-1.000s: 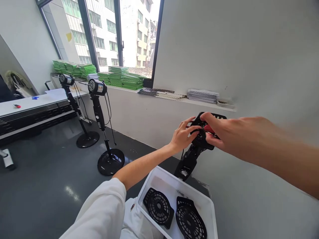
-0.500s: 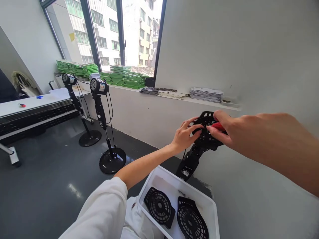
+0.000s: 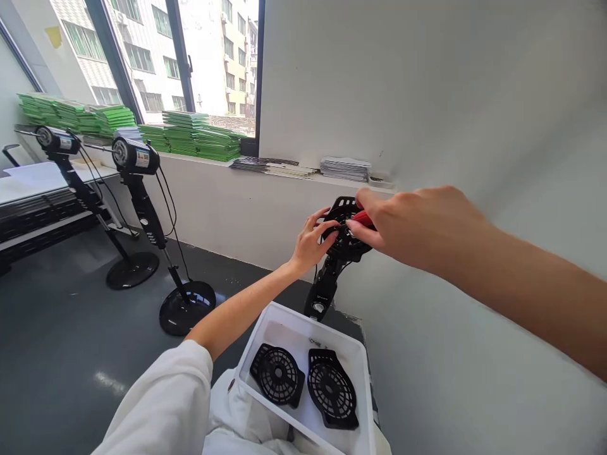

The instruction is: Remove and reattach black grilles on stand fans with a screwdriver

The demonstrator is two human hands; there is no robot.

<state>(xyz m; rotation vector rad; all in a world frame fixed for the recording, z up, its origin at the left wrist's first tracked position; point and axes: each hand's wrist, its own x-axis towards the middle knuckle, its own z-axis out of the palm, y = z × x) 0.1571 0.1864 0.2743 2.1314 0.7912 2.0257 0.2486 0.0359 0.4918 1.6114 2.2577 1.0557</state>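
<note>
Much steadiness was called for at the black grille (image 3: pixel 355 249) atop the fan stand (image 3: pixel 324 289), the red-handled tool (image 3: pixel 363 218) clasped in the right hand (image 3: pixel 403 224) being best guided straight beside the left hand (image 3: pixel 308 248), whose exact grip could not be told.

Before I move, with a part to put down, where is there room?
Bare floor lies left of the white tray, nearer than the two round bases. Crowded: the grille between left hand and right hand, and the sill under green stacks.
</note>
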